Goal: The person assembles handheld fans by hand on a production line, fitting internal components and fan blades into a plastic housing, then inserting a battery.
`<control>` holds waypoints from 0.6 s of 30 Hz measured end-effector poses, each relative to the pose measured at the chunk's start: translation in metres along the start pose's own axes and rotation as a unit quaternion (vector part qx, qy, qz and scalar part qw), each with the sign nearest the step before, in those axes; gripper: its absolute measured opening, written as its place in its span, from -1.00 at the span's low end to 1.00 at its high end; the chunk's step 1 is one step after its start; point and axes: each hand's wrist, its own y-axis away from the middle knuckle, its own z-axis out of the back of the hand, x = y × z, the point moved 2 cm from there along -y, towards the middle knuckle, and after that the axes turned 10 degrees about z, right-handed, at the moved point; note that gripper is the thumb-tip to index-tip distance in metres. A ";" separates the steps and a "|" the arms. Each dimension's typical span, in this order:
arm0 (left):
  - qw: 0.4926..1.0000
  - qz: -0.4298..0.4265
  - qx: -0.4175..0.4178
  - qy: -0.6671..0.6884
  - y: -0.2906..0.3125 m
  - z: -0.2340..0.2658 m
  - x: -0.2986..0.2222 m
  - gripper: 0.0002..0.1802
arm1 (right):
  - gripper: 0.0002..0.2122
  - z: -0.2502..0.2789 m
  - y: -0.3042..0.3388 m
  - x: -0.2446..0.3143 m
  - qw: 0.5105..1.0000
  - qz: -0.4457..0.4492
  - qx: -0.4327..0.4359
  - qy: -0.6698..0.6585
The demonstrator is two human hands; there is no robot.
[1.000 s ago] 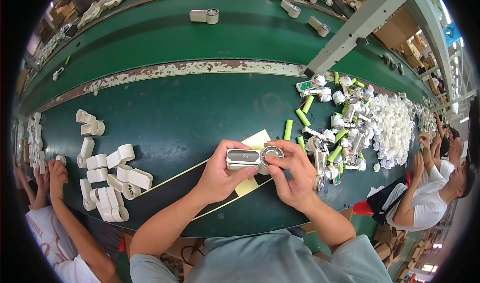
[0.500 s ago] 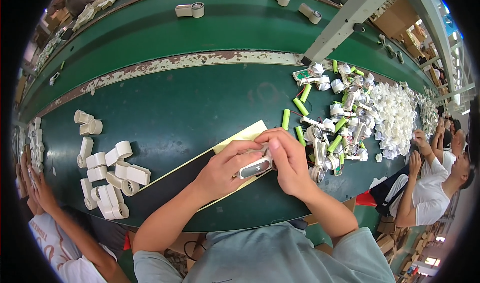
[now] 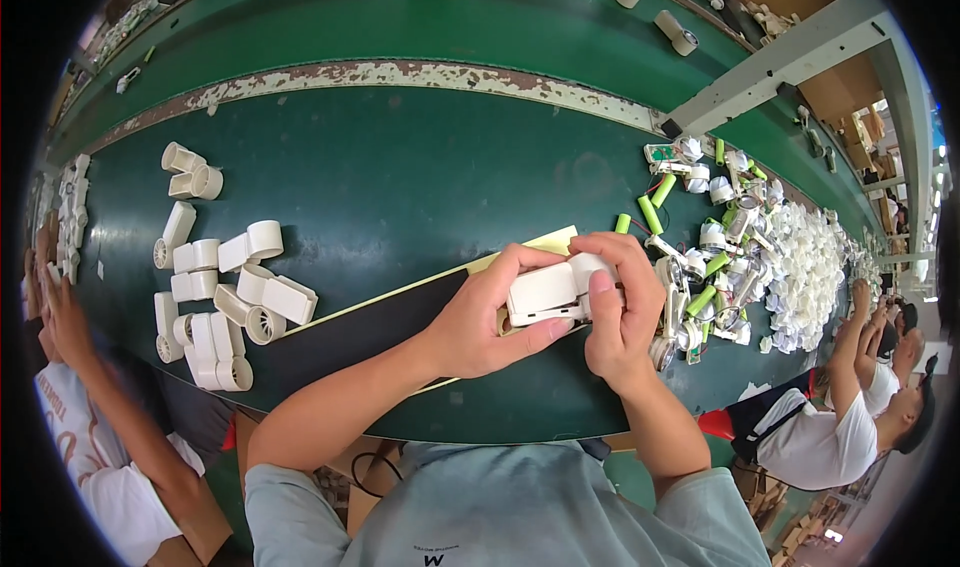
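Observation:
Between my hands, above the middle of the table, is a white handheld fan with a boxy handle and a rounded head. My left hand wraps the handle end, its thumb along the lower seam. At the rounded end, my right hand closes round the fan with the thumb pressed against it. Under both hands lies a black mat with pale yellow edges. Fingers cover part of the fan's head.
Several white fan casings lie at left. To the right are fan assemblies with green battery cells, then a heap of small white pieces. Beyond a worn metal rail, a green conveyor carries fans. Co-workers sit on both sides.
The fan has turned in my hands: its oval grey panel faced up before, and now a plain white side and a slotted seam show. The view has shifted.

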 end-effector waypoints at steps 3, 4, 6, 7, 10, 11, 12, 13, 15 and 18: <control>0.994 -0.030 -0.034 0.102 -0.003 -0.007 -0.001 -0.43 | -0.76 -0.004 -0.003 -0.004 1.000 -0.017 -0.008 -0.001; 0.994 -0.033 -0.033 0.103 -0.002 -0.005 -0.002 -0.43 | -0.75 -0.003 -0.004 -0.006 0.999 -0.044 -0.008 -0.006; 0.977 -0.072 -0.067 -0.187 0.005 0.002 -0.003 -0.42 | -0.71 -0.006 -0.005 -0.008 0.981 -0.175 0.004 -0.080; 0.960 -0.112 -0.097 -0.239 0.004 0.005 -0.001 -0.47 | -0.70 -0.006 -0.006 -0.009 0.962 -0.242 0.013 -0.129; 0.967 -0.099 -0.119 -0.202 0.007 0.008 -0.002 -0.58 | -0.76 -0.002 -0.003 -0.006 0.998 -0.051 0.028 -0.004; 0.970 -0.097 -0.123 -0.184 0.005 0.009 -0.004 -0.62 | -0.78 0.003 -0.004 -0.003 0.997 0.054 0.034 0.033; 0.970 -0.095 -0.124 -0.184 0.006 0.010 -0.007 -0.62 | -0.78 0.006 -0.005 0.004 0.996 0.048 0.066 0.030; 0.976 -0.077 -0.114 -0.170 0.006 0.010 -0.008 -0.62 | -0.78 0.008 -0.003 0.011 0.994 0.042 0.098 0.026; 0.980 -0.058 -0.105 -0.157 0.007 0.011 -0.007 -0.63 | -0.74 0.005 -0.002 0.007 0.991 0.040 0.130 0.008; 0.986 -0.072 -0.085 -0.127 0.006 0.010 -0.004 -0.63 | -0.74 0.003 -0.002 0.005 0.987 0.082 0.137 0.002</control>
